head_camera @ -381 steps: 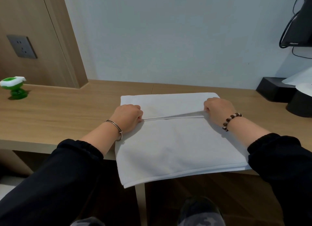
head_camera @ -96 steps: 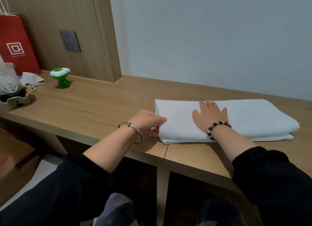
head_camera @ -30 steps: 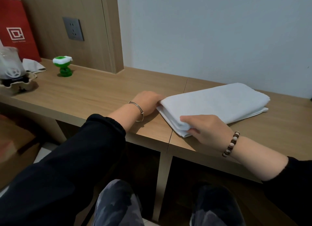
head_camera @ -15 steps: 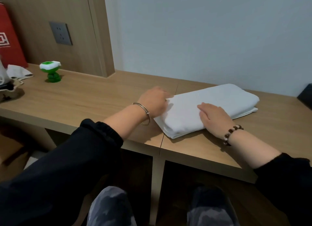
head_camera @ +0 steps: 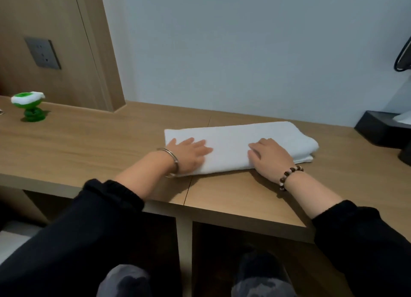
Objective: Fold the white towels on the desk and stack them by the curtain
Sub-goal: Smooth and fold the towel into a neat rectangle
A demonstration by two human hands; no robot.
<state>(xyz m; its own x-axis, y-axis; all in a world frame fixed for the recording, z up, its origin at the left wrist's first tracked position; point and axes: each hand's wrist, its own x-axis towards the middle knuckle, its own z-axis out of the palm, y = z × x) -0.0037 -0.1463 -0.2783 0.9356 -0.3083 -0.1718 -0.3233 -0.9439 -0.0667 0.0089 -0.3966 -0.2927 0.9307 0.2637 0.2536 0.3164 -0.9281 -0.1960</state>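
A white towel (head_camera: 233, 139), folded into a long thick strip, lies on the wooden desk (head_camera: 89, 145) in front of me. My left hand (head_camera: 189, 154) rests flat on its left end with the fingers spread and straight. My right hand (head_camera: 270, 155) presses flat on the towel's near edge, right of the middle. Neither hand grips the cloth. No curtain and no other towel are in view.
A green and white toy (head_camera: 27, 105) stands at the far left of the desk. A black box (head_camera: 382, 128) sits at the right against the wall, with a dark round object (head_camera: 405, 154) in front of it. A grey wall socket (head_camera: 42, 55) is on the wood panel. Open shelves lie under the desk.
My left hand has moved from the towel's left end onto its top and flattened out. My right hand has slid right along the towel. The towel lies straighter along the desk.
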